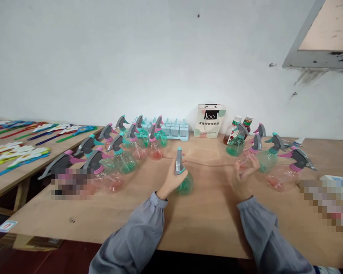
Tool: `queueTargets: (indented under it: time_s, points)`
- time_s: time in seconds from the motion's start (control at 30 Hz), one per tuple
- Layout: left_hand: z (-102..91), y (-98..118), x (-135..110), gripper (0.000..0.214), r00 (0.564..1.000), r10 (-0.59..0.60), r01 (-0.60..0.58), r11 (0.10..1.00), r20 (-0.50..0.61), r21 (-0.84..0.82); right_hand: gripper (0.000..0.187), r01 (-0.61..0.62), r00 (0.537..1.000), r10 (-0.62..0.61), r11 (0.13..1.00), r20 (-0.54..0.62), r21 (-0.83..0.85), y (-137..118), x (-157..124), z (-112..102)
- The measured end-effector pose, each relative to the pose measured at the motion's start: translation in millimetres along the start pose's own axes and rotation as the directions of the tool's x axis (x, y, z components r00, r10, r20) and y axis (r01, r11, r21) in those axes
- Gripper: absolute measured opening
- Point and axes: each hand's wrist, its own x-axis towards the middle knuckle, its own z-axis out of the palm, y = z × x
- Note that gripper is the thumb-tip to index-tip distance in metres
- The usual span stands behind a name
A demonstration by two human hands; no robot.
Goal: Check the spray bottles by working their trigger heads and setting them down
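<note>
A green spray bottle point(185, 185) with a grey trigger head stands on the table in front of me. My left hand point(173, 178) is closed around its neck and head, with the nozzle side turned away from me. My right hand point(246, 171) hovers to the right, blurred, with its fingers loosely curved and apart; I see nothing held in it. Just behind that hand is a pink spray bottle point(247, 156), partly hidden. Close by on the right are another green spray bottle point(266, 160) and a larger-looking pink spray bottle point(282, 179).
Several pink and green spray bottles point(125, 161) are grouped at the left. Behind them sits a light-blue compartment tray point(178, 131). A printed paper bag point(208, 121) and dark bottles point(231, 133) stand by the wall. Flower-topped sticks point(25, 154) cover the neighbouring table.
</note>
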Motion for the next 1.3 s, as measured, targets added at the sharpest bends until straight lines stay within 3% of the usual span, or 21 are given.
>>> queueTargets:
  time_s: [0.1,0.2,0.4,0.57,0.67,0.8,0.97,1.13,1.3]
  points:
    - [-10.4,3.1,4.2,0.05,0.999,-0.015,0.011,0.996,-0.048,-0.087,0.049,-0.034,0.985,0.04,0.999,-0.171,0.036,31.7,26.4,-6.4]
    - [-15.0,9.1,5.5,0.04,0.998,-0.052,0.048,0.987,-0.02,-0.15,0.069,-0.076,0.952,0.072,0.997,-0.297,-0.003,59.1,38.9,3.6]
    - [-25.3,25.2,0.8,0.04,0.977,-0.091,0.142,0.952,0.193,-0.269,0.093,-0.173,0.947,0.155,0.984,-0.283,-0.037,86.0,41.0,34.4]
    - [-31.6,32.7,-1.4,0.033,0.959,-0.144,0.225,0.908,0.243,-0.354,0.097,-0.025,0.979,0.042,0.996,-0.199,0.084,64.2,22.4,39.1]
    - [-32.0,32.5,-0.7,0.029,0.959,-0.173,0.258,0.86,0.224,-0.439,0.095,0.081,0.996,-0.069,0.975,-0.061,0.209,38.3,-1.7,44.4]
    - [-35.9,29.4,2.6,0.027,0.961,-0.191,0.268,0.814,0.199,-0.515,0.093,0.146,0.975,-0.19,0.937,0.115,0.317,6.4,-36.7,54.6]
    - [-40.8,30.2,5.4,0.032,0.958,-0.179,0.276,0.781,0.223,-0.56,0.085,0.195,0.947,-0.274,0.907,0.169,0.374,-18.7,-62.7,56.4]
    - [-38.5,35.5,3.9,0.036,0.957,-0.153,0.274,0.756,0.246,-0.594,0.084,0.198,0.928,-0.305,0.89,0.215,0.412,-22.3,-67.6,55.0]
    - [-36.2,36.9,4.5,0.018,0.978,-0.084,0.183,0.783,0.191,-0.594,0.085,0.224,0.925,-0.322,0.891,0.201,0.395,-18.5,-66.8,57.2]
